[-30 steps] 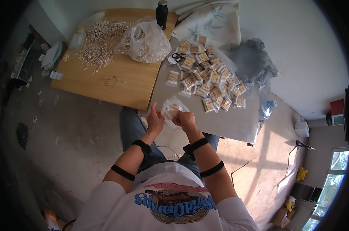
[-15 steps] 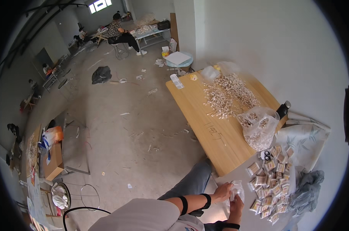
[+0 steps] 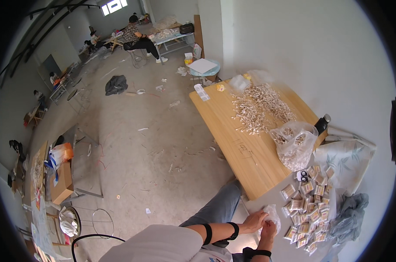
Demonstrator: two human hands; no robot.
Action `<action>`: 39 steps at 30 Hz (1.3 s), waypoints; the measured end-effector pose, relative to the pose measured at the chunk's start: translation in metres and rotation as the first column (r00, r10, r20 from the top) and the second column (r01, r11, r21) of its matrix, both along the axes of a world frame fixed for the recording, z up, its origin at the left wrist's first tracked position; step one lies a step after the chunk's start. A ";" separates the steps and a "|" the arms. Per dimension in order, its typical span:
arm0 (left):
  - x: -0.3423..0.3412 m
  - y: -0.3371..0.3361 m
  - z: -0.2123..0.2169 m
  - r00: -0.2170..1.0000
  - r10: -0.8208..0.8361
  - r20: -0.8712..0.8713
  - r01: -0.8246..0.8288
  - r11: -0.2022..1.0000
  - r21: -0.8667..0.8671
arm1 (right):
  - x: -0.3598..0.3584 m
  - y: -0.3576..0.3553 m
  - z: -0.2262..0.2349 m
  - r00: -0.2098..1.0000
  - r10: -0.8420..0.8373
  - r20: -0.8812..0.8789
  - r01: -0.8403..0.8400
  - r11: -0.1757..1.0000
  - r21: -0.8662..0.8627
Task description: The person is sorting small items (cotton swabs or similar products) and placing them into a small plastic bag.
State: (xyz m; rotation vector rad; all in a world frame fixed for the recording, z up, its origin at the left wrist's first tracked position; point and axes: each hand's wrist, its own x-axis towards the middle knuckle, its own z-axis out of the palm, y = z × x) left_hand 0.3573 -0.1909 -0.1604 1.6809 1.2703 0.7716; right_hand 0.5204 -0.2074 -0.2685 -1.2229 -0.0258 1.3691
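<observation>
My left hand [image 3: 254, 220] and my right hand [image 3: 267, 229] meet at the lower right, both pinching a small clear plastic bag [image 3: 273, 214] above the near edge of a grey table [image 3: 278, 249]. Black bands circle both wrists. Just right of the hands, several small filled packets [image 3: 309, 205] lie spread over the grey table. A large clear bag of pale sticks [image 3: 294, 144] stands beyond them. Loose pale sticks [image 3: 259, 105] are heaped on the wooden table [image 3: 241, 148].
A black bottle [image 3: 322, 123], scissors [image 3: 302, 176], a floral cloth [image 3: 348, 157] and a grey cloth [image 3: 350, 214] lie around the packets. On the littered concrete floor are a black bag [image 3: 116, 84], a cardboard box [image 3: 60, 185] and a wire stool frame [image 3: 99, 222]. People [image 3: 137, 37] sit at far tables.
The view has swung to my left, so the tables now sit at the right and the room floor fills the picture. Both hands stay on the small clear bag.
</observation>
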 end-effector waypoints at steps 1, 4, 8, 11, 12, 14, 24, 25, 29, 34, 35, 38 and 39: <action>-0.002 0.000 0.001 1.000 -0.004 0.012 0.004 1.000 -0.014 | -0.002 0.001 -0.011 1.000 0.000 -0.002 0.000 1.000 0.001; -0.006 -0.005 0.000 1.000 -0.007 0.017 0.008 1.000 -0.016 | -0.010 0.002 -0.019 0.999 -0.024 -0.030 0.026 0.996 0.084; 0.004 -0.011 -0.009 0.998 -0.051 0.019 0.051 0.999 0.010 | -0.012 0.002 -0.004 0.701 0.239 0.672 -0.017 0.948 -0.319; -0.004 -0.003 -0.014 0.998 -0.055 0.021 0.056 0.997 -0.047 | -0.012 -0.021 0.036 0.430 0.313 0.847 -0.220 0.946 -0.238; -0.016 0.003 -0.029 0.999 -0.039 0.035 0.037 0.997 0.063 | -0.040 -0.016 0.103 0.337 0.364 0.868 -0.263 0.922 -0.284; -0.027 0.006 -0.032 0.991 0.095 0.095 -0.095 0.995 -0.005 | -0.049 -0.025 0.125 0.385 0.322 0.865 -0.204 0.944 -0.260; -0.008 -0.004 0.063 0.841 -0.492 -0.222 0.540 0.772 0.335 | -0.022 -0.059 0.094 0.107 0.080 0.991 0.066 0.994 -0.088; 0.000 -0.008 0.053 0.758 -0.580 -0.300 0.653 0.680 0.335 | -0.025 -0.054 0.098 0.203 0.092 0.975 0.007 0.995 -0.095; 0.033 -0.004 0.020 0.665 -0.422 -0.616 0.652 0.730 0.205 | -0.039 -0.045 0.103 0.310 0.028 0.950 0.026 0.999 -0.038; 0.037 0.018 0.012 0.626 -0.325 -0.709 0.639 0.735 0.227 | -0.043 -0.046 0.121 0.372 -0.102 0.922 0.080 0.994 0.078; 0.034 0.020 0.008 0.623 -0.327 -0.711 0.640 0.735 0.223 | -0.044 -0.046 0.124 0.398 -0.105 0.911 0.066 0.994 0.086; 0.035 0.028 0.015 0.553 -0.370 -0.746 0.678 0.721 0.145 | -0.044 -0.047 0.134 0.441 -0.099 0.892 0.054 0.995 0.084; 0.037 0.029 0.017 0.551 -0.370 -0.748 0.672 0.728 0.134 | -0.045 -0.048 0.136 0.456 -0.090 0.886 0.061 0.996 0.069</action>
